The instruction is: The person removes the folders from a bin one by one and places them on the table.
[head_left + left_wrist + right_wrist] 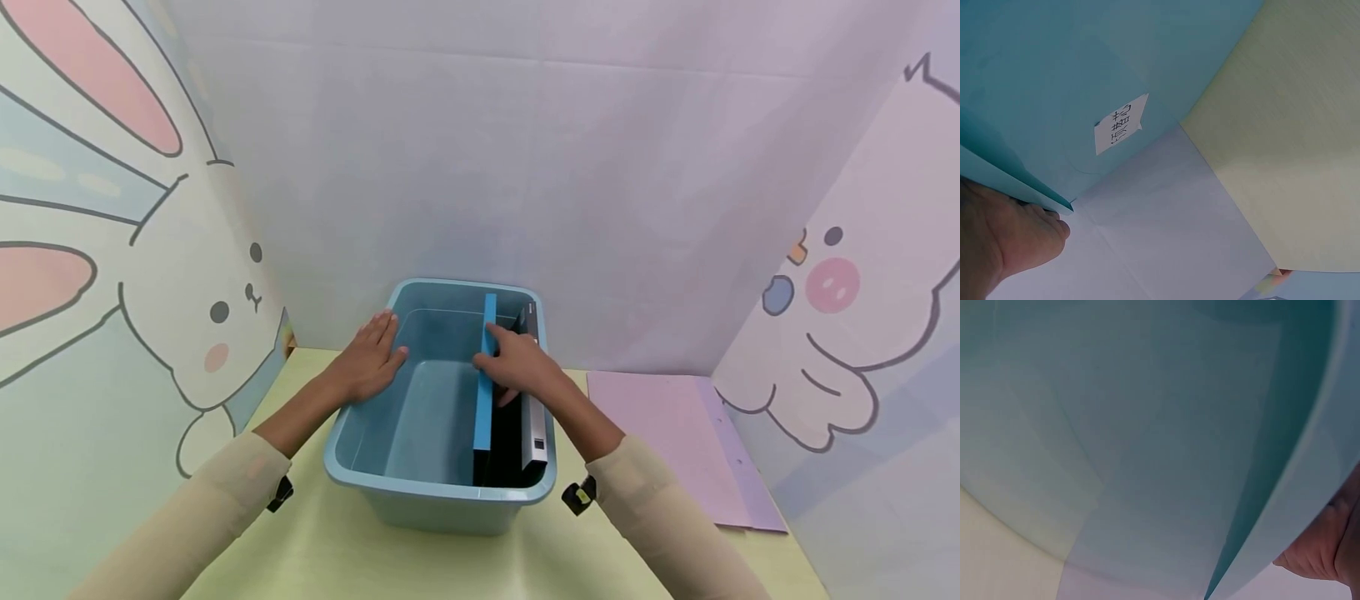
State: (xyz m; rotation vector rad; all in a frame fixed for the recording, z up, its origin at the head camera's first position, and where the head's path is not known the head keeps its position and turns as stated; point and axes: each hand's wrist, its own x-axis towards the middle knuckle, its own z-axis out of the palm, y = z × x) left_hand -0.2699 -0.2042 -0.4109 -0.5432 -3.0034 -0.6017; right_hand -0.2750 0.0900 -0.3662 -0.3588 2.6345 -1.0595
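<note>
A pale blue plastic bin (pixel 420 483) stands on the table, with two slim, flat boxes upright in its right part. One slim box has a bright blue edge (pixel 483 417); the other, a black and silver slim box (pixel 534 425), leans by the right wall. My right hand (pixel 521 362) pinches the blue-edged box from above, thumb over its edge and some fingers down in the gap between the boxes. On the bin's left rim my left hand (pixel 367 358) rests, fingers straight. The left wrist view shows a white handwritten label (pixel 1121 125) on the bin's outer wall.
A lilac folder or board (pixel 667 442) lies on the yellow-green table (pixel 315 550) right of the bin. Behind the bin rises a pale cloth wall (pixel 450 167). Side walls carry a cartoon rabbit (pixel 202 283) and a white cartoon animal (pixel 862 317).
</note>
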